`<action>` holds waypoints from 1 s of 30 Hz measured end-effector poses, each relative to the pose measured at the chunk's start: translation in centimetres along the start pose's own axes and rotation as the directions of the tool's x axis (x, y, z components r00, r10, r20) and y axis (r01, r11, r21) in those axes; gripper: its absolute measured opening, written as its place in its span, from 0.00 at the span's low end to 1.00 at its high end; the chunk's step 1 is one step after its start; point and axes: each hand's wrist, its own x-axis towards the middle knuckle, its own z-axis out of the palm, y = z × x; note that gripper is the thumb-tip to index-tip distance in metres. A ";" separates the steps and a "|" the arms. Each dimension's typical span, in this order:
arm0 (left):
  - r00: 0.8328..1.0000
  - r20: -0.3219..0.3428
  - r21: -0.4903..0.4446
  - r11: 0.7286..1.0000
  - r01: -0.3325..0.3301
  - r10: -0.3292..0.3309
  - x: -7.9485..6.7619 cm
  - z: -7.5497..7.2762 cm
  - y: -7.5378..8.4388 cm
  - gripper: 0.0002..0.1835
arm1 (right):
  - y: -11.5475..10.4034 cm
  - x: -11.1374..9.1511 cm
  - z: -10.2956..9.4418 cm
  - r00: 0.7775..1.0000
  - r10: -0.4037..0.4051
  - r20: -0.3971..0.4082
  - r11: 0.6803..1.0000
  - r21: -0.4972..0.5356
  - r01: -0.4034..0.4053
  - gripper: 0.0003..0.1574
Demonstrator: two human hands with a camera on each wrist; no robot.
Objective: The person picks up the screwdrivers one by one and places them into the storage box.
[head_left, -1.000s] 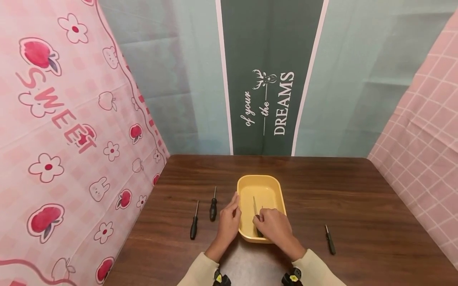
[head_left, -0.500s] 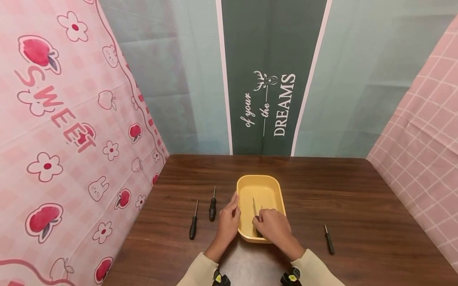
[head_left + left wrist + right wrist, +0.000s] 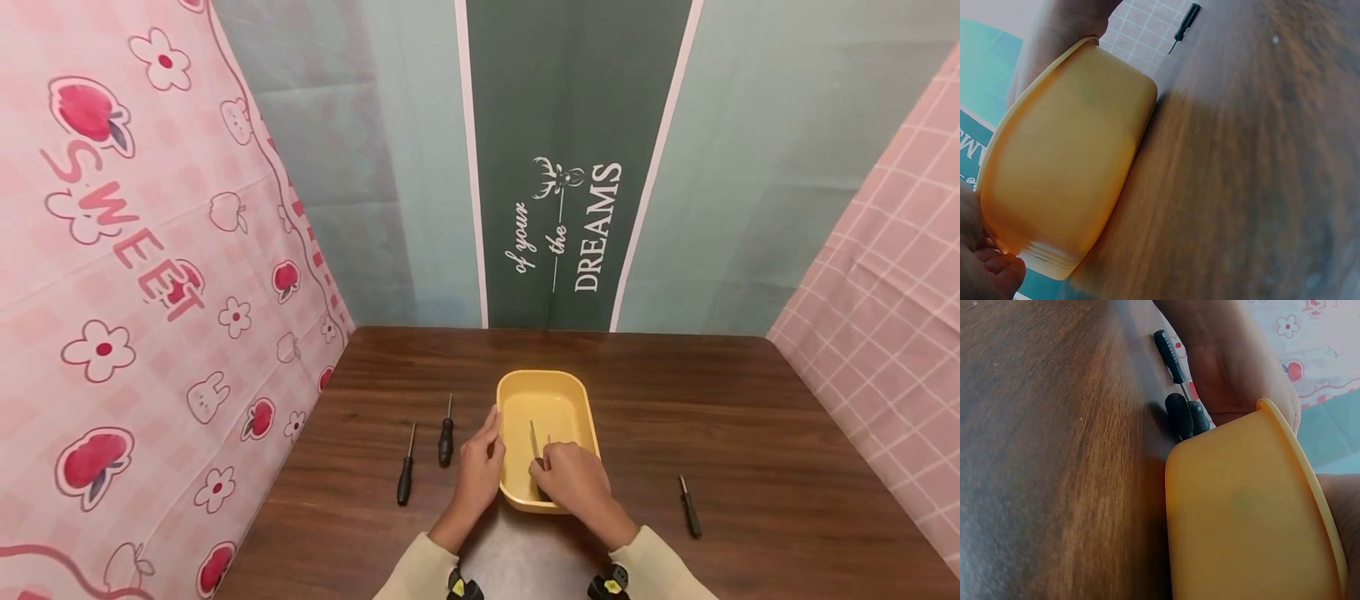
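Note:
A yellow plastic tray (image 3: 547, 379) sits on the wooden table in front of me. My left hand (image 3: 477, 467) holds its left side at the rim; in the left wrist view curled fingertips (image 3: 1007, 269) touch the outer wall. My right hand (image 3: 576, 475) reaches over the near right rim and grips a screwdriver (image 3: 538, 468) inside. Its thin metal shaft points away from me, and the hand hides part of the dark handle. A second thin tip shows beside the knuckles, too small to identify.
Two black-handled screwdrivers (image 3: 446, 442) (image 3: 405, 479) lie left of the tray. Another small screwdriver (image 3: 691, 510) rests to the right. Printed cloths hang around the table (image 3: 675, 392), which has rounded far corners.
The view has shifted slightly. Both hands, the tray and the screwdrivers keep nearly the same places.

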 end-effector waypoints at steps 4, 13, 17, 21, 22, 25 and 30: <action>1.000 0.005 -0.004 1.000 0.014 -0.014 -0.2 -0.1 0.1 0.20 | 0.0 -0.1 0.1 1.000 0.007 0.015 1.000 -0.005 -0.007 0.24; 1.000 0.014 -0.005 1.000 0.022 -0.022 -0.3 0.0 0.0 0.20 | -0.1 -0.2 0.2 0.999 0.025 0.043 1.000 -0.004 -0.025 0.24; 1.000 0.010 0.002 1.000 0.020 -0.021 -0.2 -0.1 0.1 0.21 | -0.1 -0.1 0.2 0.998 0.035 0.059 0.999 -0.007 -0.035 0.24; 1.000 0.000 0.006 1.000 0.001 -0.001 -0.1 -0.1 0.1 0.21 | -0.1 0.0 0.1 0.997 0.035 0.067 0.999 -0.011 -0.035 0.24; 1.000 -0.003 0.005 1.000 -0.004 0.004 0.0 0.0 0.1 0.21 | -0.1 0.0 0.1 0.997 0.036 0.070 0.999 -0.012 -0.035 0.24; 1.000 -0.006 0.000 1.000 -0.008 0.008 0.0 0.0 0.0 0.21 | -0.1 0.0 0.1 0.997 0.033 0.076 0.999 -0.010 -0.032 0.24; 1.000 0.002 -0.006 1.000 0.010 -0.010 -0.1 0.0 0.0 0.21 | -0.1 -0.1 0.1 0.996 0.032 0.079 0.999 -0.012 -0.031 0.24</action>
